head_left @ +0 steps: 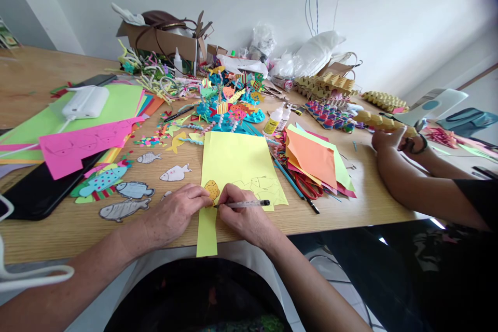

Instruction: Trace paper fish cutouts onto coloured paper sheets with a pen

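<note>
Black clothing (194, 295) is filling the near foreground, and just beyond it two bare hands are meeting over a yellow sheet (237, 158). Now the left hand (173, 215) is keeping its fingers close together, their tips touching the small orange paper fish (211, 190); whether the thumb is pinching it, nobody can tell from here. Over on the other side, the right hand (247, 220) is gripping a pen (251, 203), and the tip is coming in just beside the fish's near end. So the fish is lying between the two hands, flat on the sheet, nearer the left, its long axis running roughly away from the body, rounded end pointing away and narrow end pointing back. Crosswise to it, the pen is aiming leftward. Farther out, outlined fish drawings (264, 183) are showing on the sheet's right, grey paper fish (122, 210) are lying to the left, glue bottles (273, 120) are standing beyond, and off right a co-worker's hands (389, 139) are holding an egg-carton strip (379, 122).
</note>
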{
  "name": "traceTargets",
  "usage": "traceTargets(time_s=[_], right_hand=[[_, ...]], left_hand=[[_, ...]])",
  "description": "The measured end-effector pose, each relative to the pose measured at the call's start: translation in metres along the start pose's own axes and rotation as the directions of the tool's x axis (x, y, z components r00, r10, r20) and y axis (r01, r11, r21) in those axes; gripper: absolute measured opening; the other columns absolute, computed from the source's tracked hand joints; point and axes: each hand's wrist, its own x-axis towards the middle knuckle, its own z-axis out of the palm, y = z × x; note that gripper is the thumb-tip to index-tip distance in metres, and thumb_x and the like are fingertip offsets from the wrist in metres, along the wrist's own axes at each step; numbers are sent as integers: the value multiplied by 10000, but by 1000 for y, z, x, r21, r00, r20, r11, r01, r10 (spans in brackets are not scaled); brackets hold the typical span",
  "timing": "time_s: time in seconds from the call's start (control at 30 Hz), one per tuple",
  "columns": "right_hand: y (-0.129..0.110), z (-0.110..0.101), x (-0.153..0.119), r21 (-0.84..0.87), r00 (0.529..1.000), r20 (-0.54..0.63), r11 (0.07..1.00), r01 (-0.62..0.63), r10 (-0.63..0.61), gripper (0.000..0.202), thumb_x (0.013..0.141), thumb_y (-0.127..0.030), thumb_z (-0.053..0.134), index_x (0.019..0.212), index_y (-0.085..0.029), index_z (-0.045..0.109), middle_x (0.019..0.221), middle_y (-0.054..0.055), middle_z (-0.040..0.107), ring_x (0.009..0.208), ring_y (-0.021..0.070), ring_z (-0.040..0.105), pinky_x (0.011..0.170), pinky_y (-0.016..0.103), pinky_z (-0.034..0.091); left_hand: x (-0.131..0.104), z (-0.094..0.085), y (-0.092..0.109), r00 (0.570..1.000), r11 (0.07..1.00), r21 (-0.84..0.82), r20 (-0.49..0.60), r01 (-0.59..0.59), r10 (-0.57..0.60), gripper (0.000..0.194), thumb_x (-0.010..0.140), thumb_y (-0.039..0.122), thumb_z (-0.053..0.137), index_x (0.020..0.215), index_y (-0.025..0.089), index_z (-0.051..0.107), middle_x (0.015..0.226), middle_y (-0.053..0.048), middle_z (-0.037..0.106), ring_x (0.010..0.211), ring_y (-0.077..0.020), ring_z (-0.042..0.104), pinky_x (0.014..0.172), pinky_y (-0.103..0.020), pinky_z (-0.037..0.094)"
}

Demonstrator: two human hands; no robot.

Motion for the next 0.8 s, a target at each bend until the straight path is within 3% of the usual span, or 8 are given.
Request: traceTargets(time_s=[0.37, 0.8], right_hand=[[0, 3, 5, 53, 1000, 10, 999, -8, 7, 86, 654, -116, 445, 663, -202, 452, 530, -62, 422, 494, 100, 368, 478, 202, 283], [1, -2, 4, 37, 1000, 27, 999, 4, -5, 83, 653, -117, 443, 650, -200, 447, 537, -61, 431, 499, 92, 372, 482, 198, 284]], left_hand=[[-1, 1, 1, 999, 999, 28, -30, 15, -14, 447, 784, -59, 305, 1045, 170, 587, 1023, -64, 613, 978, -188, 560, 864, -311, 481], [-2, 4, -4, 1000, 1000, 19, -27, -6, 6, 431, 818, -45, 310, 1064, 188, 577, 1045, -56, 609, 999, -180, 556, 870, -290, 480]])
